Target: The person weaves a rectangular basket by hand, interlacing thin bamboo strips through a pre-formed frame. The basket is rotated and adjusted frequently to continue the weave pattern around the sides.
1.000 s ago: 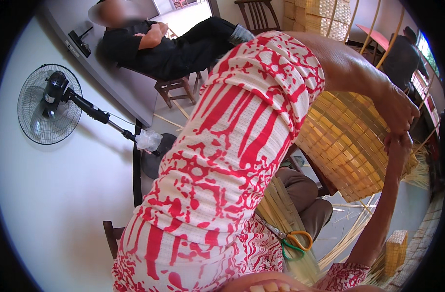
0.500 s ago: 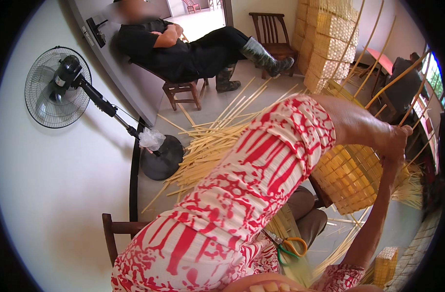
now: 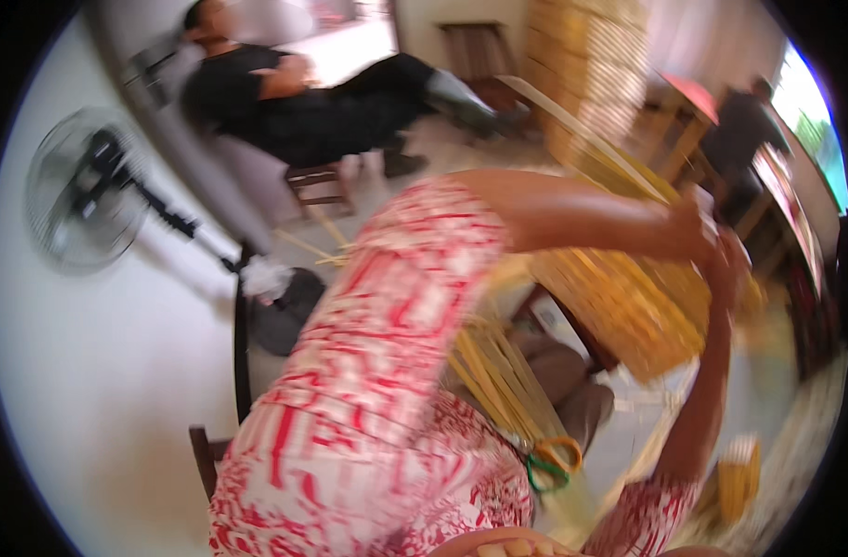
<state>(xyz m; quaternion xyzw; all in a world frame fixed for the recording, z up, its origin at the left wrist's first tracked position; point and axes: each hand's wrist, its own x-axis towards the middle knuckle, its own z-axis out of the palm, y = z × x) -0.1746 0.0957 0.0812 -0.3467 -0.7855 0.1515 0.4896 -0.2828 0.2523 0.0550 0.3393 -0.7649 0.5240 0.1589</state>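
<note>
Left arm raised across view; left hand (image 3: 698,227) | right hand (image 3: 732,269) | both together, gripping woven yellow bamboo basket (image 3: 628,302) | blurred

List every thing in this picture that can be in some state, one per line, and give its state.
woven basket: unfinished, loose strips sticking out, held up at its far edge.
left hand: raised at the basket's edge; grip blurred.
right hand: raised beside it; grip blurred.
scissors: lying on the lap, unheld.
standing fan: upright; running or not, unclear.

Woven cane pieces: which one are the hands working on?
The slanted woven panel just below both hands, not the tall stacked one by the far wall; the blurred grip is unclear.
</note>
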